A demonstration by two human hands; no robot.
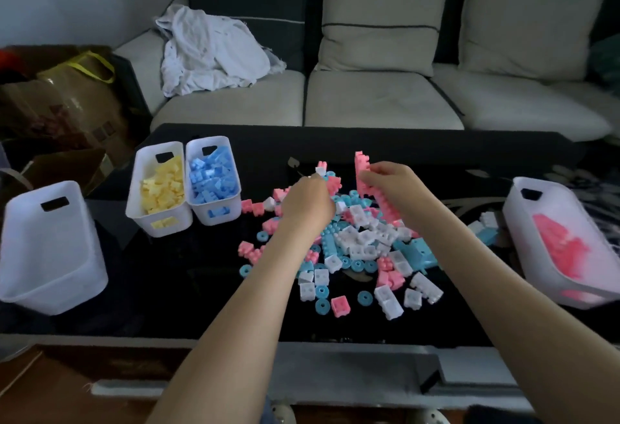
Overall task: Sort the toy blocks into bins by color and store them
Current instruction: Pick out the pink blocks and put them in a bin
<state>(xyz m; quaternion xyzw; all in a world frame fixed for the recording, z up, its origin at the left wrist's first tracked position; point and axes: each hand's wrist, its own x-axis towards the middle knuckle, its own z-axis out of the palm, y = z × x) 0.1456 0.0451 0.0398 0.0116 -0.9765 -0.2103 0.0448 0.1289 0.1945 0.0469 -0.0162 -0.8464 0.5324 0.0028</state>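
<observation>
A heap of pink, white and light-blue toy blocks (362,242) lies on the black table (188,276). My right hand (392,185) grips a stack of joined pink blocks (361,171) above the heap's far side. My left hand (307,202) is down on the heap's left part, fingers curled among pink blocks; what it holds is hidden. One white bin holds yellow blocks (157,185), the bin beside it holds blue blocks (213,178). At the right a tilted bin (563,242) holds pink blocks. An empty white bin (50,245) stands at the left.
A light sofa (369,98) with cushions and a crumpled white cloth (211,51) runs behind the table. Cardboard boxes and a bag (70,104) stand at the far left. Loose blue rings and single blocks (339,302) lie near the table's front edge.
</observation>
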